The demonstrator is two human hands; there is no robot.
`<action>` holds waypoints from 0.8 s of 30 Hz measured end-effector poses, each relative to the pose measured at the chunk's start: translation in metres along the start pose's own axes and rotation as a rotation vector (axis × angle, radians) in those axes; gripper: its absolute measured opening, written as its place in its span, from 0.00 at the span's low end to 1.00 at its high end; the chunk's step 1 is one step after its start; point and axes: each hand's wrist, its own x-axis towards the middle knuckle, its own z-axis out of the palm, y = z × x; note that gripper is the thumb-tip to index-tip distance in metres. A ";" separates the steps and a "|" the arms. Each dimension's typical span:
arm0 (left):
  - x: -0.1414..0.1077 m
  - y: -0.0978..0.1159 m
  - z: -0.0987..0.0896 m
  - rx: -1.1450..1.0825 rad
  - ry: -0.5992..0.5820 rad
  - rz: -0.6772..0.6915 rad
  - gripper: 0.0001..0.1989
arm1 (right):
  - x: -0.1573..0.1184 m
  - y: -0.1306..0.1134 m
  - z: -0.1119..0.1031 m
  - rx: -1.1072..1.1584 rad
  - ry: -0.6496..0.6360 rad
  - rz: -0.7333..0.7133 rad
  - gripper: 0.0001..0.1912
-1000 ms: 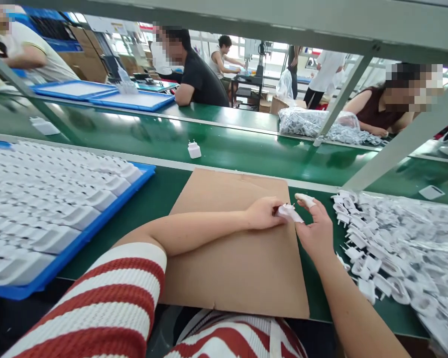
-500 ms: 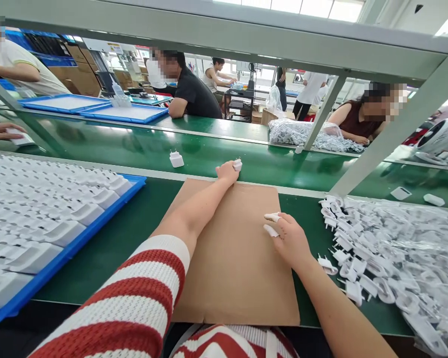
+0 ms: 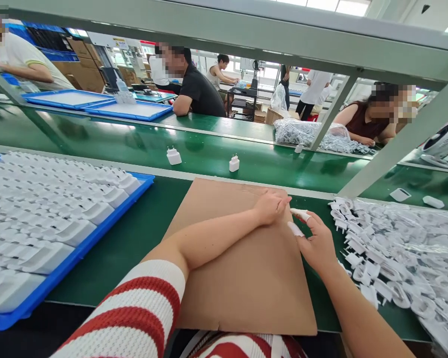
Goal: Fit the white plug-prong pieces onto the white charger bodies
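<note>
Working over flat brown cardboard
Right hand is gaping, sensibly leaving room; whether left hand is pinching is unclear.

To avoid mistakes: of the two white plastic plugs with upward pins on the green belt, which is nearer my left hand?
The right plug, beyond the brown cardboard sheet; the other is farther left.
</note>
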 end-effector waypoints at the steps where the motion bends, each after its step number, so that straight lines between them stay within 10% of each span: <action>1: -0.003 -0.001 0.003 -0.018 -0.053 0.034 0.25 | 0.000 0.000 0.000 0.003 0.012 0.006 0.20; 13: -0.011 -0.013 -0.005 0.000 -0.224 0.196 0.19 | -0.028 -0.014 -0.046 -0.247 -0.073 0.081 0.32; 18: -0.005 -0.021 -0.004 0.015 -0.229 0.265 0.19 | -0.102 0.029 -0.091 -0.633 0.388 0.348 0.48; 24: -0.003 -0.024 0.000 0.045 -0.241 0.268 0.22 | -0.158 0.098 -0.121 -0.501 0.826 0.971 0.31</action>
